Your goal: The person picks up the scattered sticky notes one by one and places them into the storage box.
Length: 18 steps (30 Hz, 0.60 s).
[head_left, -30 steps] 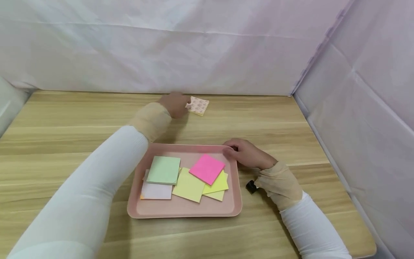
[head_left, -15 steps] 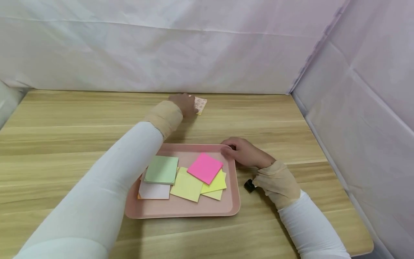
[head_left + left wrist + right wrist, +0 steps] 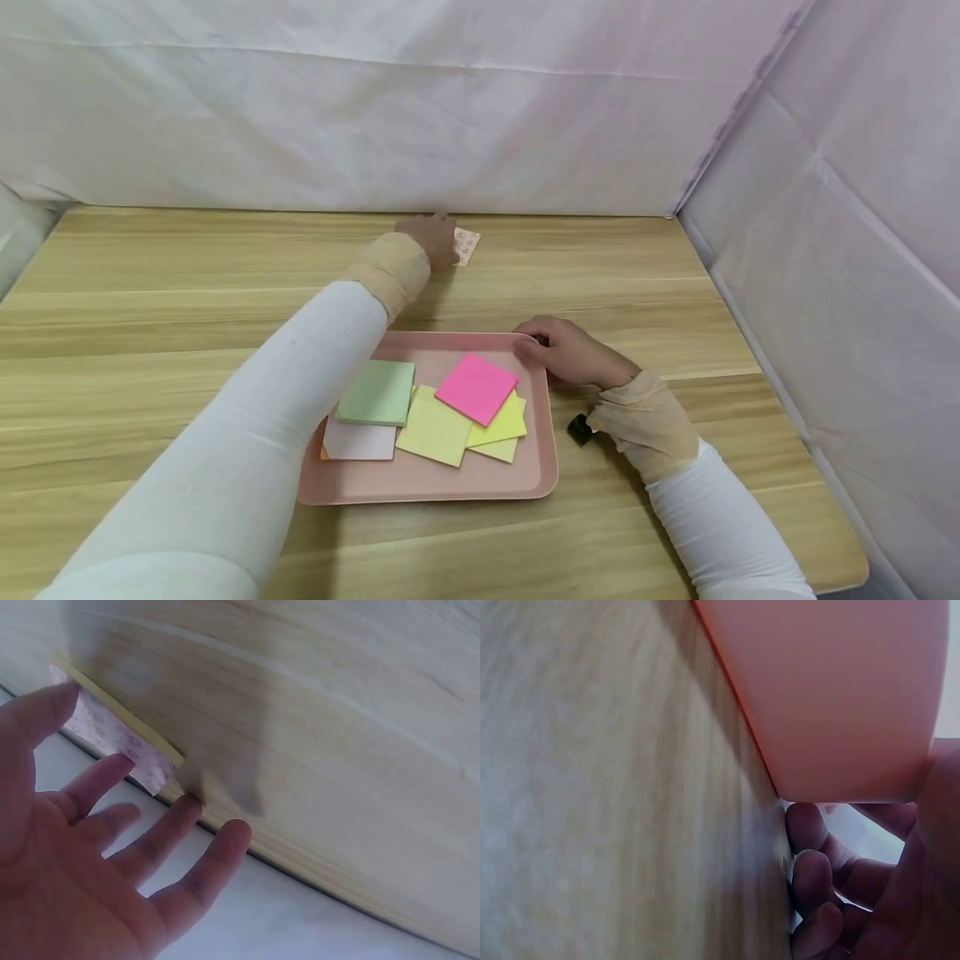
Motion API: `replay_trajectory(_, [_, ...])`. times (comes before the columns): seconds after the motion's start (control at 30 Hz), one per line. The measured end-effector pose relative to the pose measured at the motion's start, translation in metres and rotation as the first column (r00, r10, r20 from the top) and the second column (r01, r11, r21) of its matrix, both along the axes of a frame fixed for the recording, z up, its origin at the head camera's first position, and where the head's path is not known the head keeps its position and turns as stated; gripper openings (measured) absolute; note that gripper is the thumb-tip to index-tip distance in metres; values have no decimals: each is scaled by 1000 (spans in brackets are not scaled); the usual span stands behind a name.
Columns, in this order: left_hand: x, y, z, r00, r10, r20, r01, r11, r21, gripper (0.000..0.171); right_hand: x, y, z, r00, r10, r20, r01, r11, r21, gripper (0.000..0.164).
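Near the table's back edge, my left hand (image 3: 437, 240) is over the left part of a small patterned sticky note pad (image 3: 467, 247). In the left wrist view, the thumb lies at the yellow edge of the pad (image 3: 105, 724) and a fingertip at its patterned face; the other fingers are spread loosely. Whether they press on it is unclear. My right hand (image 3: 566, 352) grips the far right corner of a pink tray (image 3: 450, 490), thumb over the rim, with curled fingers (image 3: 810, 874) outside. In the tray lie green (image 3: 377, 393), white, yellow and bright pink (image 3: 477, 388) note pads, some overlapping.
The wooden table (image 3: 637, 275) runs back to a white curtain (image 3: 450, 125), with another white sheet (image 3: 862, 275) along the right side. A small black object (image 3: 581, 429) is beside my right wrist. My left forearm crosses over the tray's left side.
My left hand has moved right onto the patterned note pad, covering more of it, mostly in the first half second. My right hand keeps its grip on the tray's corner.
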<state>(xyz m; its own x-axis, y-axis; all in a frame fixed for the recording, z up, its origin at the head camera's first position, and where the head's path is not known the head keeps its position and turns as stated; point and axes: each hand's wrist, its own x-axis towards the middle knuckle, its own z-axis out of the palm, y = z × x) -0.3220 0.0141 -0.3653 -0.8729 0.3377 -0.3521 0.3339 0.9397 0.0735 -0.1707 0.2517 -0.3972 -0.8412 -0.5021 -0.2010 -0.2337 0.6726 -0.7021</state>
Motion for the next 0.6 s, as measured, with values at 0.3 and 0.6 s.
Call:
replay_trajectory(0.3, [-18,-10,-14,1000,-28,12,27,999,32,59,-2,-2,1,1000,16,-25,-16,1000,10,21])
replay_trajectory(0.6, [2,-20,11,998,-10,60,9,1000,18,69,-3,-2,1,999,27,-23,-27,1000,4,19])
